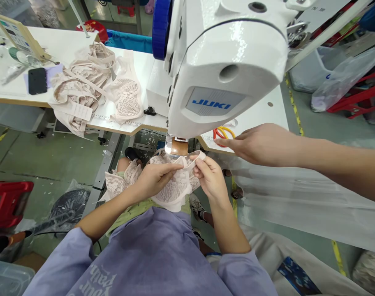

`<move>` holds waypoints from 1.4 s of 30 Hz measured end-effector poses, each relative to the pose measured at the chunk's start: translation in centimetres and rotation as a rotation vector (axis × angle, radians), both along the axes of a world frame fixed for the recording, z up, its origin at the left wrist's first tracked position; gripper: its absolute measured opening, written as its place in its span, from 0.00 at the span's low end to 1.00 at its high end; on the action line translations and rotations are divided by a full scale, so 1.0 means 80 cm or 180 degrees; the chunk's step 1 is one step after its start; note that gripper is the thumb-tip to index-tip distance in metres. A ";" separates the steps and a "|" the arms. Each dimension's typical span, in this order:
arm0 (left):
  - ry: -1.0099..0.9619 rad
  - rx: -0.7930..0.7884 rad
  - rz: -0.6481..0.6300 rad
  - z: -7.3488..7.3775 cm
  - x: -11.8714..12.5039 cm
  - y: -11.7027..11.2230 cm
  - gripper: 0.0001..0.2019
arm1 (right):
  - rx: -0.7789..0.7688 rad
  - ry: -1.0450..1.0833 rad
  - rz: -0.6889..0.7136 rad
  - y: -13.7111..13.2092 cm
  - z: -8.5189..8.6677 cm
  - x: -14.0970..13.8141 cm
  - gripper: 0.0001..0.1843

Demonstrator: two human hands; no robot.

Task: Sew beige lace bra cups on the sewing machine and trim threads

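- Head view: a lace garment [172, 192] is held just below the front end of the sewing machine [224, 61], off the table and over the person's lap.
- The left hand [156, 177] is closed on the garment's upper edge, directly under the sewing machine's lit needle area; the fingers are curled in and the cloth is pinched between thumb and forefinger.
- The right hand [209, 176] is seen just beside the left, below the sewing machine's front corner. A pale band [196, 158] of the garment is gripped narrowly between its thumb and fingertips.
- The band is stretched between the two hands and lies close under the sewing machine's foot; whether it touches the foot cannot be told.
- A co-worker's hand [261, 144] is reached in from the right of the sewing machine, fingers held out nearly flat, the tips just beside some red and yellow rubber bands [223, 132].
- The rubber bands are laid on the white table [269, 113] at its near edge, right of the sewing machine's base.
- A pile of pale garments [89, 82] is heaped on the table left of the sewing machine, one piece draped over the edge.
- A black phone [37, 80] is laid further left of the sewing machine, beyond the pile.
- A clear plastic sheet [298, 193] is spread below and right of the sewing machine, under the co-worker's arm.
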State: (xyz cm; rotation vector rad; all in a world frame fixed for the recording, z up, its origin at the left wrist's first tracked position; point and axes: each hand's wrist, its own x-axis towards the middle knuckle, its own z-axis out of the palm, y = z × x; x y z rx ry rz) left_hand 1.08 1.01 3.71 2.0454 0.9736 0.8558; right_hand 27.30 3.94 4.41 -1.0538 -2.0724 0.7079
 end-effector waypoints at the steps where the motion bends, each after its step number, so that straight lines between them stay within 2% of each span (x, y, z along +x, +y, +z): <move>1: 0.0055 0.0109 0.0031 0.003 0.000 0.003 0.14 | -0.0242 0.0369 -0.0350 -0.013 -0.013 -0.017 0.24; 2: 0.0097 0.0210 0.0057 0.005 0.000 0.005 0.14 | -0.0730 0.0965 -0.0764 -0.022 -0.023 -0.032 0.21; 4: 0.0140 0.0297 0.0111 0.011 0.000 0.011 0.14 | -0.1560 0.1845 -0.1249 -0.027 -0.035 -0.049 0.17; 5: 0.0140 0.0245 0.0146 0.013 0.000 0.013 0.14 | -0.1865 0.2120 -0.1349 -0.023 -0.036 -0.051 0.17; 7: 0.0101 -0.0020 0.0244 0.017 0.002 0.017 0.14 | -0.2075 0.2255 -0.1331 -0.007 -0.035 -0.048 0.19; 10: 0.0021 -0.0486 0.0404 0.025 0.005 0.023 0.14 | -0.1939 0.2113 -0.1194 0.021 -0.032 -0.040 0.18; 15: -0.0038 -0.0954 0.0517 0.039 0.008 0.030 0.14 | -0.1235 0.1611 -0.1151 0.056 -0.033 -0.048 0.13; 19: -0.0009 -0.1034 0.0465 0.044 0.005 0.033 0.14 | -0.0658 0.1046 -0.1293 0.075 -0.029 -0.061 0.09; 23: 0.0019 -0.0982 0.0380 0.042 0.004 0.033 0.14 | -0.0392 0.0848 -0.1293 0.089 -0.026 -0.068 0.08; 28: 0.0048 -0.1003 0.0266 0.038 0.002 0.035 0.15 | -0.0295 0.0695 -0.0857 0.095 -0.028 -0.065 0.11; 32: 0.0174 -0.1072 0.0224 0.039 0.002 0.038 0.17 | -0.0440 0.0774 -0.0815 0.096 -0.028 -0.062 0.13; 42: 0.0353 -0.1187 0.0450 0.063 0.016 0.054 0.16 | -0.0613 0.0901 -0.0653 0.101 -0.020 -0.057 0.15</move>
